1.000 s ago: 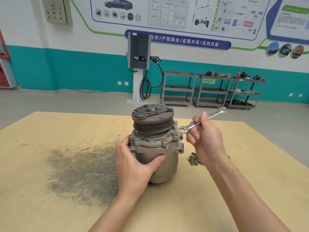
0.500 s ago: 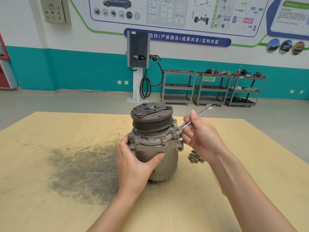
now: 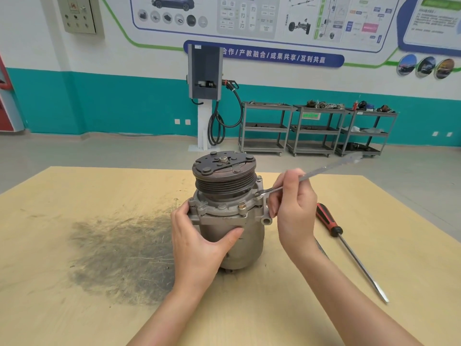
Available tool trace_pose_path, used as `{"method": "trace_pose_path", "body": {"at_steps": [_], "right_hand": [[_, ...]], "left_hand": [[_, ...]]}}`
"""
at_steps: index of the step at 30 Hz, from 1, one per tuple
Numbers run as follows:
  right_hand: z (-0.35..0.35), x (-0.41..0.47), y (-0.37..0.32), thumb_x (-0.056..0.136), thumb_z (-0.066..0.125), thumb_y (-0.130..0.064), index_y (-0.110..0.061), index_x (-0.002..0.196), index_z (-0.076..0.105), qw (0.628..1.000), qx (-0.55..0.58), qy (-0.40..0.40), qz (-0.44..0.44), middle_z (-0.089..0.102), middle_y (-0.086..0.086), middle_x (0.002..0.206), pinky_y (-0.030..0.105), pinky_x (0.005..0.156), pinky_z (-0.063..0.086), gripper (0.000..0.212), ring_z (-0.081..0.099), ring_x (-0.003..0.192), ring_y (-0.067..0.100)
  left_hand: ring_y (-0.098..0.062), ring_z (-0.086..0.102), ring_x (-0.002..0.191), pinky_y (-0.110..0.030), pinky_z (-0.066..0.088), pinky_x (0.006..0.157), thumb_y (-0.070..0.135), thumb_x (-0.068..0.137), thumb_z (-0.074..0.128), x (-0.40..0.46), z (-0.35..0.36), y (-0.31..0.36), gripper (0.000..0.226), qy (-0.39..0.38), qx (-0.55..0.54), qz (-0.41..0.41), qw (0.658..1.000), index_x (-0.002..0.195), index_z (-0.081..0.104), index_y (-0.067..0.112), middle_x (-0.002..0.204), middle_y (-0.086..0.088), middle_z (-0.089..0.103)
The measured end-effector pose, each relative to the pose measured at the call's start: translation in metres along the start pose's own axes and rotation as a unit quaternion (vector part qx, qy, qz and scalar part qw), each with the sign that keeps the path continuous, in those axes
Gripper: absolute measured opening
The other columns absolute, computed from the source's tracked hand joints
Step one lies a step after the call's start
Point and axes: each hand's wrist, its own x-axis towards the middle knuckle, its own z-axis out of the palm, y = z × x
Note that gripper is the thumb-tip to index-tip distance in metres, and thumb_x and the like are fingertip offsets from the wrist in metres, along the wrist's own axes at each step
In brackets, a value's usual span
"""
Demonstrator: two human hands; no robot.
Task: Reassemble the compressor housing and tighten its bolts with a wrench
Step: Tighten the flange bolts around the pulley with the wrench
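Note:
A grey compressor (image 3: 249, 236) stands upright on the wooden table (image 3: 99, 196), its dark grooved pulley (image 3: 223, 174) on top. Bolts sit around the flange, one at the front (image 3: 242, 206). My left hand (image 3: 199, 243) grips the housing's near left side, thumb across the front. My right hand (image 3: 295, 208) holds a silver wrench (image 3: 321, 171) by its shaft. The wrench's head sits on a bolt at the flange's right side (image 3: 259, 194); its far end points up and to the right and is blurred.
A red-handled screwdriver (image 3: 349, 248) lies on the table to the right of my right arm. A dark greasy stain (image 3: 119, 255) spreads left of the compressor. Beyond the table are grey shelf carts (image 3: 316, 128) and a charging post (image 3: 205, 96) by the wall.
The wrench came down from mid-air onto the right flange bolt, then its handle swung. My right arm shifted and the screwdriver now shows, while the loose bolts are hidden. My left hand keeps its grip.

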Motion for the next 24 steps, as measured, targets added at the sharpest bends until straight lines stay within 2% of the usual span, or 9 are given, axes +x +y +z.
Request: {"method": "trace_pose_path", "body": {"at_steps": [4, 7, 10, 14, 16, 21, 24], "right_hand": [[-0.001, -0.005, 0.0, 0.092, 0.037, -0.068, -0.017, 0.079, 0.054, 0.997, -0.054, 0.031, -0.056, 0.046, -0.004, 0.052, 0.037, 0.044, 0.036, 0.055, 0.042, 0.044, 0.014], [-0.001, -0.004, -0.001, 0.096, 0.036, -0.063, -0.023, 0.078, 0.055, 0.998, -0.043, 0.02, -0.05, 0.047, -0.007, 0.049, 0.031, 0.043, 0.038, 0.048, 0.043, 0.043, 0.012], [0.003, 0.001, -0.002, 0.102, 0.031, -0.046, -0.033, 0.071, 0.056, 1.0, 0.016, 0.001, 0.004, 0.046, -0.004, 0.046, 0.027, 0.042, 0.039, 0.042, 0.043, 0.042, 0.014], [0.0, 0.011, -0.002, 0.105, 0.027, -0.041, -0.016, 0.073, 0.049, 0.985, 0.114, -0.013, 0.128, 0.038, -0.003, 0.043, 0.02, 0.042, 0.037, 0.047, 0.038, 0.038, 0.012], [-0.003, 0.015, -0.002, 0.105, 0.027, -0.042, -0.015, 0.072, 0.048, 0.972, 0.147, -0.021, 0.182, 0.036, -0.002, 0.043, 0.02, 0.041, 0.035, 0.048, 0.037, 0.037, 0.012], [-0.01, 0.023, -0.004, 0.104, 0.029, -0.043, -0.014, 0.075, 0.049, 0.955, 0.149, -0.082, 0.242, 0.037, -0.002, 0.045, 0.02, 0.043, 0.036, 0.045, 0.04, 0.04, 0.012], [-0.013, 0.025, -0.007, 0.105, 0.03, -0.041, -0.014, 0.077, 0.049, 0.949, 0.138, -0.109, 0.262, 0.038, -0.002, 0.046, 0.02, 0.045, 0.037, 0.044, 0.041, 0.041, 0.012]], "left_hand": [[-0.009, 0.042, 0.122, -0.027, 0.035, 0.103, 0.076, 0.049, 0.075, 0.0, 0.0, 0.0, 0.115, 0.0, 0.003, 0.004, 1.0, 0.141, 0.033, 0.019, 0.125, 0.015, 0.038], [-0.008, 0.042, 0.122, -0.025, 0.035, 0.102, 0.074, 0.049, 0.076, 0.0, 0.0, -0.001, 0.113, 0.002, 0.005, 0.003, 1.0, 0.14, 0.033, 0.021, 0.125, 0.016, 0.038], [-0.008, 0.042, 0.122, -0.025, 0.034, 0.102, 0.071, 0.049, 0.073, 0.0, 0.0, -0.001, 0.111, 0.003, 0.006, 0.003, 1.0, 0.139, 0.034, 0.02, 0.125, 0.014, 0.039], [-0.007, 0.042, 0.121, -0.025, 0.035, 0.102, 0.072, 0.049, 0.073, 0.0, 0.0, -0.001, 0.112, 0.005, 0.007, 0.003, 1.0, 0.139, 0.034, 0.02, 0.125, 0.014, 0.039], [-0.008, 0.043, 0.121, -0.027, 0.036, 0.103, 0.072, 0.049, 0.074, 0.0, 0.0, -0.001, 0.111, 0.007, 0.01, 0.005, 1.0, 0.139, 0.035, 0.019, 0.125, 0.012, 0.04], [-0.004, 0.041, 0.12, -0.025, 0.034, 0.102, 0.072, 0.05, 0.074, 0.0, 0.0, -0.001, 0.113, 0.008, 0.007, 0.007, 1.0, 0.14, 0.034, 0.018, 0.124, 0.016, 0.038], [-0.003, 0.041, 0.118, -0.02, 0.032, 0.1, 0.072, 0.051, 0.081, 0.0, 0.001, -0.001, 0.115, 0.007, 0.005, 0.011, 1.0, 0.14, 0.035, 0.016, 0.123, 0.015, 0.038]]}}
